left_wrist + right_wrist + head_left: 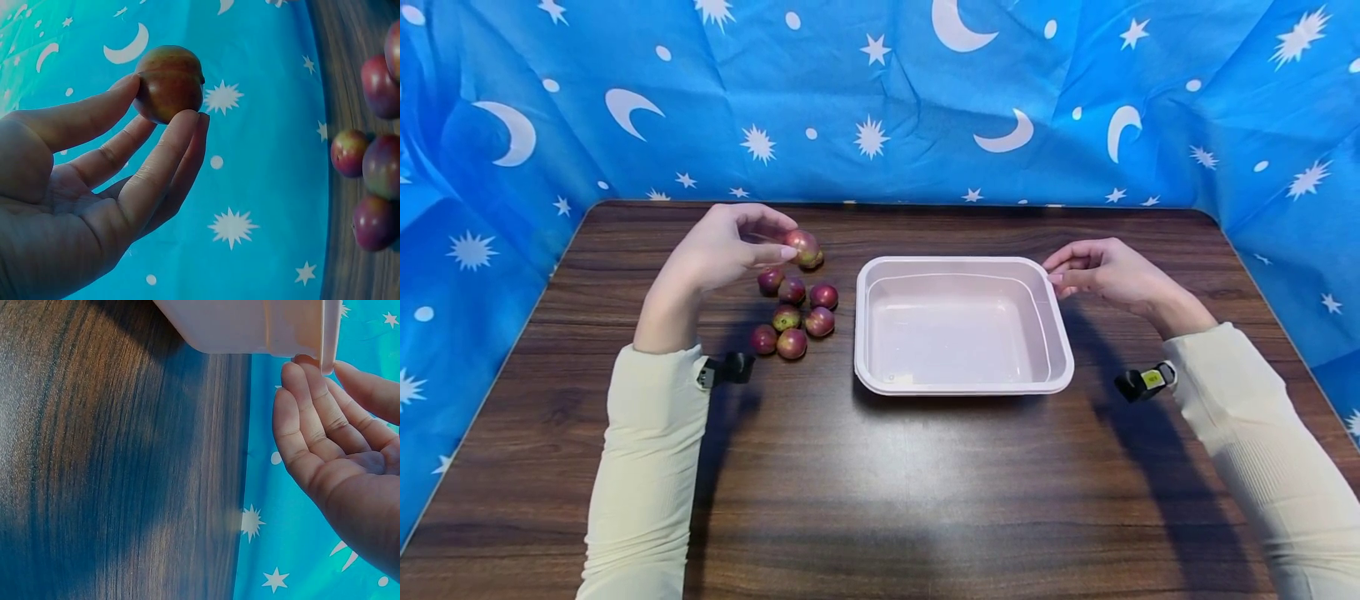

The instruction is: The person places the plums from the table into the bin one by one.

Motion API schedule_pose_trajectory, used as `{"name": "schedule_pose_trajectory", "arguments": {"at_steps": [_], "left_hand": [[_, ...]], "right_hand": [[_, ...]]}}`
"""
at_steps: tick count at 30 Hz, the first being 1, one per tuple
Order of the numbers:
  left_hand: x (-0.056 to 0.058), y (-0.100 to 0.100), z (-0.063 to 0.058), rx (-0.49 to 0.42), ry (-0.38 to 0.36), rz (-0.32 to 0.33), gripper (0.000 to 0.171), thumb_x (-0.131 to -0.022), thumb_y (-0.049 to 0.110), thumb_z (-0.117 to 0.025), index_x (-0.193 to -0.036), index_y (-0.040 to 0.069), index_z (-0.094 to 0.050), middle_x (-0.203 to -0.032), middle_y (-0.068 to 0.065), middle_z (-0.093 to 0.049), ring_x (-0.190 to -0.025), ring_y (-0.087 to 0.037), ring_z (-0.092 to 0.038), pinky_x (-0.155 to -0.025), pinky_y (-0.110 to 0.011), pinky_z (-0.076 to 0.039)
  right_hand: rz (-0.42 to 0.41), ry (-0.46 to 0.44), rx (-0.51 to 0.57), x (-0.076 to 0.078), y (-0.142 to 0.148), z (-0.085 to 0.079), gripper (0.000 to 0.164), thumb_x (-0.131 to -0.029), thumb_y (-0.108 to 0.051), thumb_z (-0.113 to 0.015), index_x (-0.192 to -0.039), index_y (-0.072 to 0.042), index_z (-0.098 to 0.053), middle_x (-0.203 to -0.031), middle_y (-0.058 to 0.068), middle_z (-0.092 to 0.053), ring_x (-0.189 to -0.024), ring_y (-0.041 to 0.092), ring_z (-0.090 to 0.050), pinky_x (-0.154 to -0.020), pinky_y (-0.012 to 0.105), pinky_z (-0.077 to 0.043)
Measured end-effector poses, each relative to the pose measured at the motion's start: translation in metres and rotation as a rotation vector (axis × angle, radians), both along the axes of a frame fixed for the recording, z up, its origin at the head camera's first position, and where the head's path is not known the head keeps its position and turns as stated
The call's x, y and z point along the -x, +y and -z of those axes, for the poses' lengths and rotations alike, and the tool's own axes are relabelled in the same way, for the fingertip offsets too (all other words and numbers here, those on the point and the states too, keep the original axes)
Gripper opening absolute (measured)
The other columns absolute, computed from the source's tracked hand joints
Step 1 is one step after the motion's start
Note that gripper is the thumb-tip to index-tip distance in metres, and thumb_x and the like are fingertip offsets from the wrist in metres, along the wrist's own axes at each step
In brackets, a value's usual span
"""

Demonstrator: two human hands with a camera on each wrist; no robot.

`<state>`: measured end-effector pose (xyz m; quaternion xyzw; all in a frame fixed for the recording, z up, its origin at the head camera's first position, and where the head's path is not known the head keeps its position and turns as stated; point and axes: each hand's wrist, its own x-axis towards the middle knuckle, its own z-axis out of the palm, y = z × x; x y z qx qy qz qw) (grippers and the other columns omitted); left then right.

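Note:
Between thumb and fingertips, my left hand (715, 250) pinches a red-and-green plum (167, 84), lifted over the far end of a loose group of plums (792, 343). Those are dark red with yellowish patches and lie on the table left of a white plastic container (955, 389). The container is rectangular, and its inside shows only the bare bottom. At its far right corner, my right hand (1112, 275) holds the rim, thumb on one side and fingertips on the other, as the right wrist view shows.
The dark wood-grain table (910, 492) carries everything. A blue cloth (820, 92) with white moons and stars hangs behind its far edge and along both sides. Small black wrist cameras hang from both cream sleeves (655, 417).

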<state>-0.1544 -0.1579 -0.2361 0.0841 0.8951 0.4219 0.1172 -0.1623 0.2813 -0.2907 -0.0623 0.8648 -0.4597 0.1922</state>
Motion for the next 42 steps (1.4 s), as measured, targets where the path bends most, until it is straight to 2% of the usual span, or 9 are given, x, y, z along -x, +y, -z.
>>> {"name": "schedule_pose_trajectory", "arguments": {"at_steps": [7, 11, 16, 22, 24, 29, 31, 42], "left_hand": [[0.002, 0.015, -0.003, -0.013, 0.002, 0.017, 0.031, -0.087, 0.017, -0.064, -0.113, 0.003, -0.058, -0.11, -0.012, -0.058, -0.093, -0.024, -0.053, -0.08, -0.036, -0.047], [0.003, 0.023, -0.006, -0.024, 0.008, 0.032, 0.03, -0.087, 0.016, -0.064, -0.113, 0.003, -0.059, -0.11, -0.012, -0.058, -0.095, -0.024, -0.054, -0.085, -0.038, -0.044], [0.003, 0.035, -0.01, -0.024, -0.003, 0.034, 0.029, -0.087, 0.016, -0.064, -0.113, 0.004, -0.059, -0.11, -0.011, -0.058, -0.096, -0.025, -0.052, -0.084, -0.037, -0.043], [0.001, 0.047, -0.008, -0.052, -0.02, 0.037, 0.027, -0.087, 0.014, -0.063, -0.112, 0.005, -0.059, -0.108, -0.01, -0.058, -0.095, -0.023, -0.053, -0.082, -0.035, -0.046], [0.001, 0.051, -0.007, -0.064, -0.024, 0.039, 0.026, -0.086, 0.012, -0.064, -0.111, 0.005, -0.06, -0.107, -0.009, -0.058, -0.095, -0.023, -0.053, -0.082, -0.035, -0.046], [0.0, 0.058, -0.005, -0.062, -0.015, 0.06, 0.025, -0.085, 0.009, -0.064, -0.109, 0.004, -0.06, -0.106, -0.009, -0.059, -0.094, -0.023, -0.053, -0.081, -0.035, -0.045], [0.0, 0.06, -0.004, -0.059, -0.018, 0.065, 0.024, -0.085, 0.009, -0.064, -0.109, 0.005, -0.061, -0.106, -0.009, -0.059, -0.094, -0.023, -0.054, -0.082, -0.035, -0.046], [-0.002, 0.07, 0.002, -0.064, -0.019, 0.088, 0.024, -0.084, 0.007, -0.066, -0.108, 0.004, -0.062, -0.106, -0.01, -0.057, -0.097, -0.023, -0.049, -0.081, -0.036, -0.044]], "right_hand": [[-0.001, 0.006, -0.021, -0.001, 0.0, 0.0, 0.027, -0.089, -0.013, -0.06, -0.11, 0.002, -0.057, -0.084, 0.005, -0.066, -0.071, 0.032, -0.06, -0.036, 0.026, -0.031], [0.006, 0.004, -0.019, -0.002, -0.001, 0.0, 0.027, -0.089, -0.012, -0.06, -0.111, 0.003, -0.056, -0.084, 0.005, -0.066, -0.072, 0.03, -0.06, -0.036, 0.026, -0.031], [0.007, 0.001, -0.016, -0.002, -0.001, -0.001, 0.027, -0.089, -0.011, -0.06, -0.112, 0.004, -0.056, -0.084, 0.004, -0.065, -0.071, 0.028, -0.06, -0.036, 0.026, -0.03], [0.009, 0.0, -0.014, -0.001, 0.0, 0.001, 0.026, -0.089, -0.01, -0.059, -0.111, 0.003, -0.056, -0.084, 0.005, -0.066, -0.073, 0.029, -0.061, -0.036, 0.025, -0.031], [0.005, -0.003, 0.004, -0.001, 0.0, 0.002, 0.025, -0.089, -0.008, -0.058, -0.111, 0.004, -0.055, -0.085, 0.005, -0.066, -0.075, 0.029, -0.062, -0.039, 0.025, -0.036], [-0.002, -0.006, 0.033, -0.001, 0.0, 0.002, 0.025, -0.089, -0.005, -0.057, -0.112, 0.007, -0.054, -0.086, 0.005, -0.066, -0.075, 0.027, -0.062, -0.041, 0.025, -0.037], [0.003, -0.007, 0.03, -0.001, 0.0, 0.001, 0.026, -0.089, -0.006, -0.058, -0.112, 0.006, -0.054, -0.086, 0.004, -0.066, -0.074, 0.027, -0.062, -0.038, 0.026, -0.032], [-0.001, -0.005, 0.02, -0.001, 0.0, 0.001, 0.027, -0.089, -0.007, -0.058, -0.112, 0.006, -0.055, -0.084, 0.003, -0.065, -0.071, 0.026, -0.062, -0.036, 0.027, -0.03]]}}
